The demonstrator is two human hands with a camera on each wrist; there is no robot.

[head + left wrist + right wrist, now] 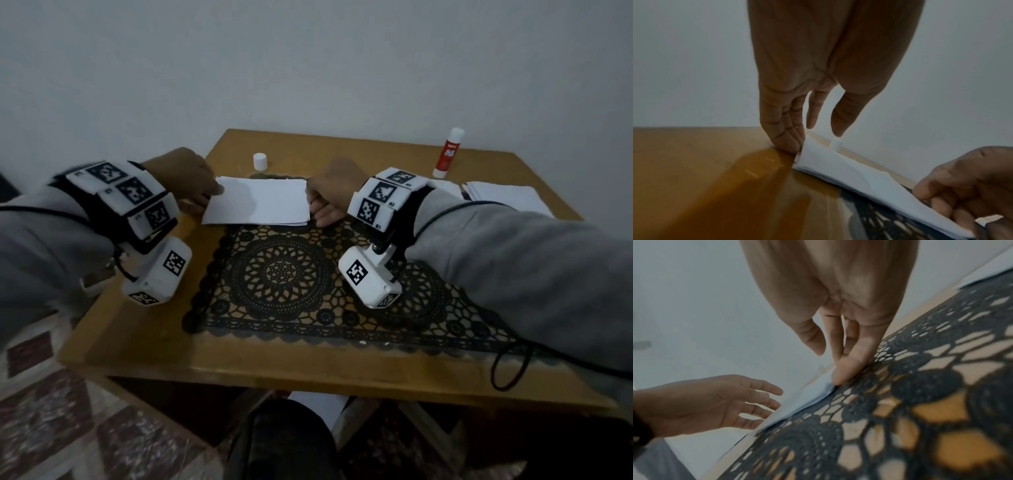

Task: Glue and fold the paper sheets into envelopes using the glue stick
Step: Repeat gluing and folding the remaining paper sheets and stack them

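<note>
A folded white paper (257, 202) lies across the far edge of the black lace mat (281, 274). My left hand (212, 195) is at its left edge. In the left wrist view its straight fingers (789, 142) touch that edge (807, 149), with the thumb held apart. My right hand (313, 205) is at the paper's right edge. In the right wrist view its fingertips (840, 374) press the paper's corner (826, 389) onto the mat, thumb lifted clear. The glue stick (448, 154) stands uncapped at the back right, and its white cap (260, 161) stands behind the paper.
A stack of white sheets (507, 195) lies on the right side of the wooden table (137, 342). A wall stands close behind the table. Patterned carpet (51, 428) shows at the lower left. A cable loop (510, 370) hangs off the right sleeve.
</note>
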